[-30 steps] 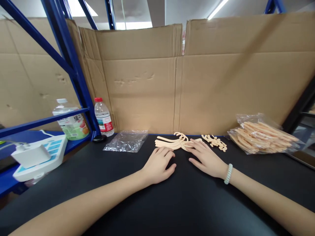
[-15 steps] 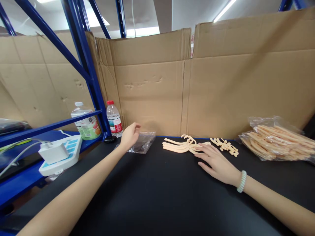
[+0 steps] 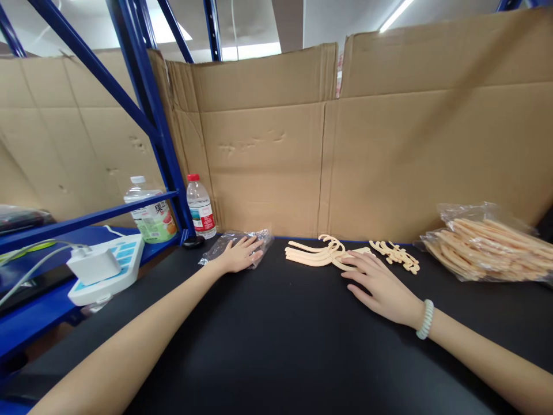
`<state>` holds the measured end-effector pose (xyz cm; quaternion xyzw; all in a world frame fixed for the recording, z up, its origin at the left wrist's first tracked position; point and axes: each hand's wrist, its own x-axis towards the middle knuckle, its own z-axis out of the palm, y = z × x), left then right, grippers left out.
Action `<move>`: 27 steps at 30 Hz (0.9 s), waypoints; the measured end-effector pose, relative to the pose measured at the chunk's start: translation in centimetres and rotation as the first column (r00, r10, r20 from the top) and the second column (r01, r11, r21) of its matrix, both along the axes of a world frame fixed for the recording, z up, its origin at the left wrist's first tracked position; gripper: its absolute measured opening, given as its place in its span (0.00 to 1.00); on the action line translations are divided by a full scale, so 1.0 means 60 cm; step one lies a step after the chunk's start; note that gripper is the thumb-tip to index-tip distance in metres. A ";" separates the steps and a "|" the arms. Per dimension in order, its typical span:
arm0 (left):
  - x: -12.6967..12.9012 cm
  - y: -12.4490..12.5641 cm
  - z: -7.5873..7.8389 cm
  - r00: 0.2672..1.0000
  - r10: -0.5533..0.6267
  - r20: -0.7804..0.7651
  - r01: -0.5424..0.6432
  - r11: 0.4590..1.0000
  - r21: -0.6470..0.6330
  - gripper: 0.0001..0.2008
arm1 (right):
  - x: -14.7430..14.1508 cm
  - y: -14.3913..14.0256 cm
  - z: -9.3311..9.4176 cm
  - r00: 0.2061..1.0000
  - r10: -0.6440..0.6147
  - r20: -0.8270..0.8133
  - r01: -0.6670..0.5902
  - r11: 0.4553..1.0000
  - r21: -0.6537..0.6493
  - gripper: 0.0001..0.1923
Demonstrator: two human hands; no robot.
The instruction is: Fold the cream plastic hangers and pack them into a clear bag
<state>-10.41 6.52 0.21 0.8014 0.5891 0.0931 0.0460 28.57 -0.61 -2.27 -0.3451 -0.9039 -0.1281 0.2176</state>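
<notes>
Flat on a clear plastic bag [image 3: 216,244] lies my left hand [image 3: 239,254], its fingers spread and nothing gripped. My right hand [image 3: 375,286] is open too, palm down, with its fingertips over the right part of several peach-coloured plastic hangers [image 3: 309,256]. Those hangers lie together near the back of the black table, hooks toward the cardboard. Part of them is hidden under my right fingers. Just beyond that hand is a small heap of peach-coloured hook-shaped pieces [image 3: 400,257].
At the right, a clear bag full of peach-coloured hangers [image 3: 488,248] rests on the black table [image 3: 285,340]. A red-capped water bottle [image 3: 201,210] stands back left beside the blue rack post [image 3: 166,155]. A white power strip [image 3: 123,268] lies further left. Cardboard [image 3: 263,167] walls the back.
My left hand has come down from above the plastic bag and now lies flat on it with its fingers spread. My right hand has stayed in place at the hangers.
</notes>
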 end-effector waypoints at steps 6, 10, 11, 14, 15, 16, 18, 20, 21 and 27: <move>-0.002 0.005 0.004 0.995 0.057 0.077 -0.065 0.993 0.100 0.21 | -0.001 -0.003 0.003 0.999 0.020 -0.032 -0.020 1.000 -0.009 0.12; 0.012 -0.001 0.044 0.967 0.110 0.230 -0.189 0.915 0.357 0.18 | -0.003 -0.003 0.004 1.000 0.019 -0.023 -0.019 1.000 0.001 0.12; 0.023 -0.009 0.058 0.953 0.116 0.280 -0.232 0.874 0.427 0.19 | -0.004 -0.003 0.004 0.999 0.019 -0.026 -0.019 1.000 0.001 0.12; 0.075 -0.054 0.095 0.920 0.060 0.388 -0.302 0.739 0.602 0.18 | -0.006 -0.003 0.005 0.999 0.027 -0.039 -0.027 1.000 -0.002 0.13; 0.097 -0.073 0.101 0.919 -0.011 0.394 -0.275 0.700 0.659 0.17 | -0.006 -0.003 0.006 0.999 0.032 -0.039 -0.032 0.999 -0.001 0.13; 0.120 -0.092 0.102 0.908 -0.193 0.373 -0.165 0.652 0.740 0.14 | -0.007 -0.003 0.007 0.999 0.037 -0.037 -0.037 0.999 0.002 0.13; 0.164 -0.123 0.088 0.845 -0.480 0.235 0.155 0.641 0.752 0.13 | -0.008 -0.005 0.009 0.999 0.044 -0.025 -0.044 0.999 0.013 0.13; 0.195 -0.139 0.059 0.787 -0.602 0.134 0.401 0.664 0.631 0.15 | -0.010 -0.009 0.013 0.999 0.036 -0.013 -0.036 0.999 0.031 0.12; 0.204 -0.140 0.042 0.780 -0.619 0.091 0.483 0.688 0.542 0.15 | -0.011 -0.010 0.015 1.000 0.020 -0.013 -0.019 0.999 0.041 0.12; 0.196 -0.113 -0.013 0.914 -0.399 0.069 0.357 0.873 0.332 0.21 | -0.001 -0.005 0.024 0.983 -0.160 -0.086 0.164 0.986 0.042 0.12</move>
